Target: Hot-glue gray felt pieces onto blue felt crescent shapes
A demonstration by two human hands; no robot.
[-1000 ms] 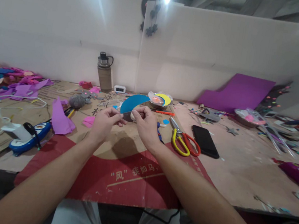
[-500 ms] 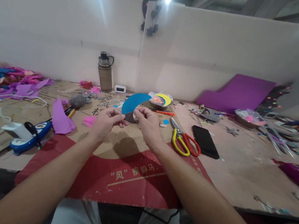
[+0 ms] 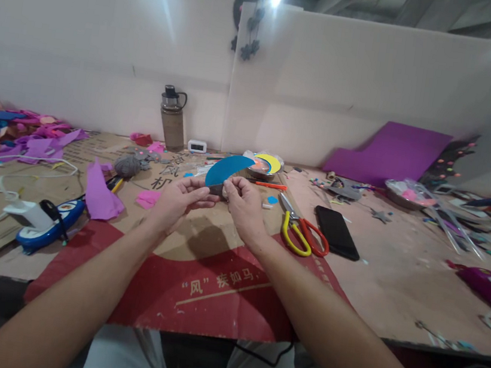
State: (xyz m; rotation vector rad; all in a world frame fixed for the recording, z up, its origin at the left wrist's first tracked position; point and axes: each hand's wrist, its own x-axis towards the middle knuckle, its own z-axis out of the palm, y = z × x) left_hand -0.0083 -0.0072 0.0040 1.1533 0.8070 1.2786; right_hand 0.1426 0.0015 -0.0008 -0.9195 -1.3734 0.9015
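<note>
A blue half-round sheet piece point(image 3: 228, 171) is held up over the middle of the table, with a dark grey piece point(image 3: 216, 190) along its lower edge. I cannot tell whether the two are joined. My left hand point(image 3: 185, 200) pinches the lower left of this piece, fingers closed and partly behind it. On the other side my right hand point(image 3: 243, 205) grips the lower right edge between thumb and forefinger. Behind them a bowl point(image 3: 261, 174) carries a yellow crescent point(image 3: 270, 163). Scissors point(image 3: 298, 224) with one yellow and one red handle lie right of my right hand.
A black phone point(image 3: 337, 232) lies beyond the scissors. At the left are a blue power strip point(image 3: 52, 228), purple scraps point(image 3: 101, 195) and grey yarn point(image 3: 127, 165). A bottle point(image 3: 173, 120) stands by the wall; a purple sheet point(image 3: 394, 155) leans at the right.
The blue piece has tilted and shifted slightly right, and less of the grey piece shows. My left hand has moved a little right, its fingers further under the piece.
</note>
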